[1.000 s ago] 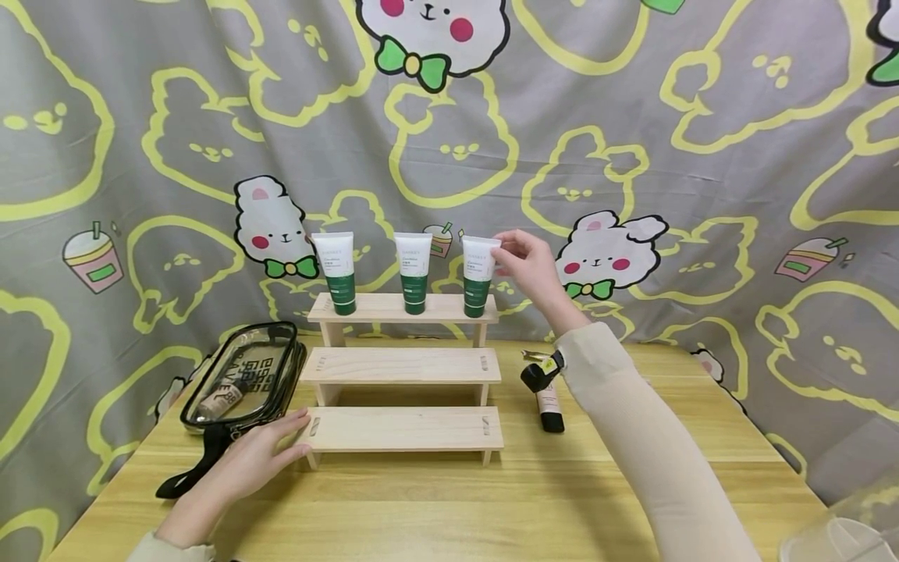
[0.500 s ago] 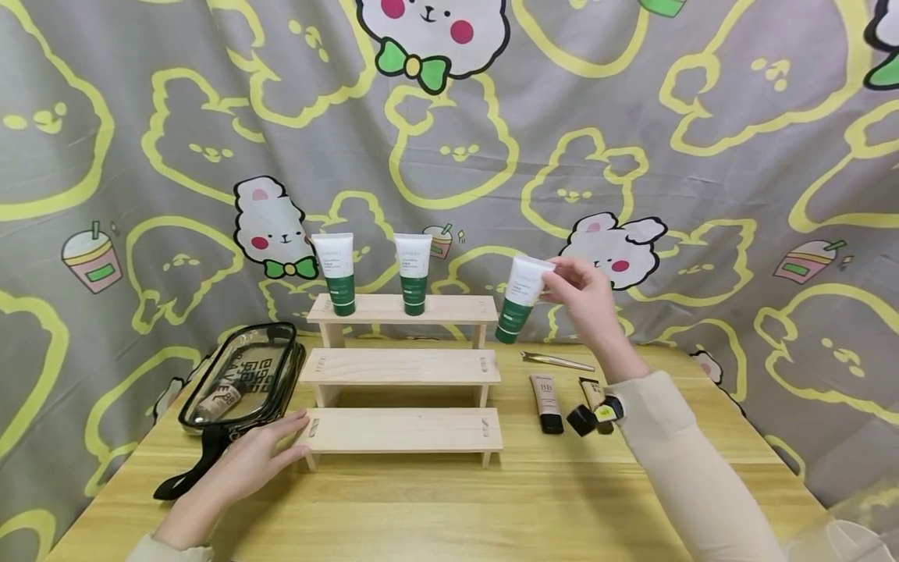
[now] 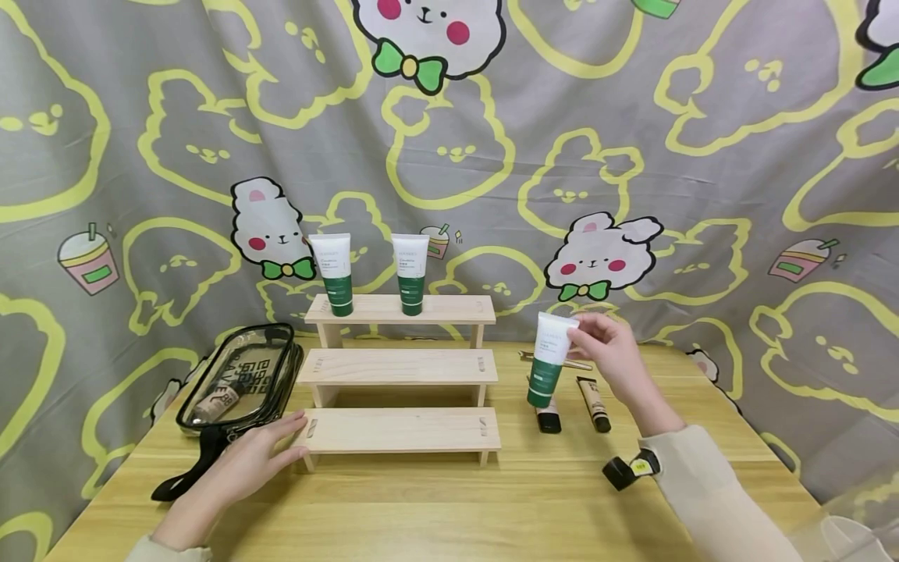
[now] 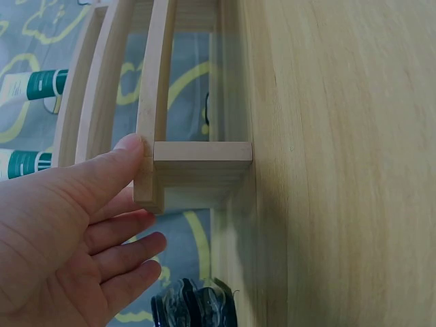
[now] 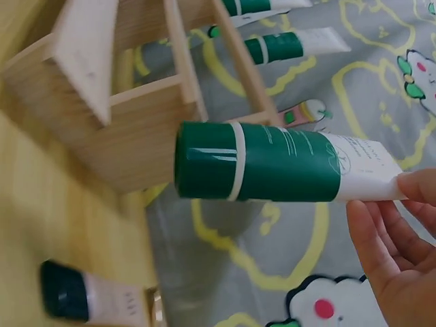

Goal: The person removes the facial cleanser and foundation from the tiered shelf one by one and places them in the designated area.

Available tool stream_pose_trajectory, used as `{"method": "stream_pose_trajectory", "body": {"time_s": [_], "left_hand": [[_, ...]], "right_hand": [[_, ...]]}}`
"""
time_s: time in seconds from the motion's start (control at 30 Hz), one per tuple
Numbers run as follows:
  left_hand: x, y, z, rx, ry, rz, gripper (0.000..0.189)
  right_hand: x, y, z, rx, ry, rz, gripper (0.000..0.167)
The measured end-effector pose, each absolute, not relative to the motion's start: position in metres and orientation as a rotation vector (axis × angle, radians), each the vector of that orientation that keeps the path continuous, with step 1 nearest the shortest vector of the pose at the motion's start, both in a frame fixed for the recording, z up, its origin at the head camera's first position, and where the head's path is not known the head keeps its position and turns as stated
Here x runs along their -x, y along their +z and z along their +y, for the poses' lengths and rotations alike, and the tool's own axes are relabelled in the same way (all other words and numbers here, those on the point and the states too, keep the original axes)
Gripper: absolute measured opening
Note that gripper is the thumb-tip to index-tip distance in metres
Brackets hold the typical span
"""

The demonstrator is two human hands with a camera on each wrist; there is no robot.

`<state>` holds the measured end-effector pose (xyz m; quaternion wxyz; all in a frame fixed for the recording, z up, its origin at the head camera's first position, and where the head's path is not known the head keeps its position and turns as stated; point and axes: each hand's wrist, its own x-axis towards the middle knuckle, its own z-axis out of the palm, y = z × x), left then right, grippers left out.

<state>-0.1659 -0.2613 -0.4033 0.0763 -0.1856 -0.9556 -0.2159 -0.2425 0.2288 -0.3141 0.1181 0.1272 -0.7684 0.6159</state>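
My right hand [image 3: 612,361] pinches the white crimped end of a white-and-green squeeze tube [image 3: 550,357] between thumb and fingers. The tube hangs cap-down, slightly tilted, above the table right of a three-step wooden display stand [image 3: 403,429]. In the right wrist view the tube's [image 5: 286,161] green cap points toward the stand. Two matching tubes, one on the left [image 3: 333,273] and one near the middle [image 3: 410,273], stand upright on the top step. My left hand [image 3: 246,462] touches the left end of the lowest step, its fingers mostly straight; its thumb [image 4: 112,167] lies against the step's edge.
A clear black-trimmed zip pouch [image 3: 242,378] with a small tube inside lies left of the stand. A BB cream tube [image 3: 548,421], partly covered by the held tube, lies beside another small tube [image 3: 594,404]. A slim gold item [image 3: 579,365] is behind them.
My right hand has lifted the third tube off the top step's right end and carried it right and down over the table. My left hand stays at the lowest step.
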Motion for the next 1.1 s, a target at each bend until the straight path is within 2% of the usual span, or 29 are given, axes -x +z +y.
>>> {"method": "stream_pose_trajectory", "body": {"time_s": [0.43,0.67,1.1], "left_hand": [[0.167,-0.402,-0.262,0.546,-0.658,-2.888,0.051],[0.166,-0.402,-0.261,0.551,-0.662,-2.88,0.05],[0.166,-0.403,-0.262,0.553,-0.659,-2.883,0.05]], "right_hand": [[0.224,-0.368,0.256,-0.286,1.935,-2.557,0.037],[0.217,-0.393,0.267,-0.454,2.146,-2.646,0.031],[0.21,-0.419,0.277,-0.521,2.241,-2.788,0.029]]}}
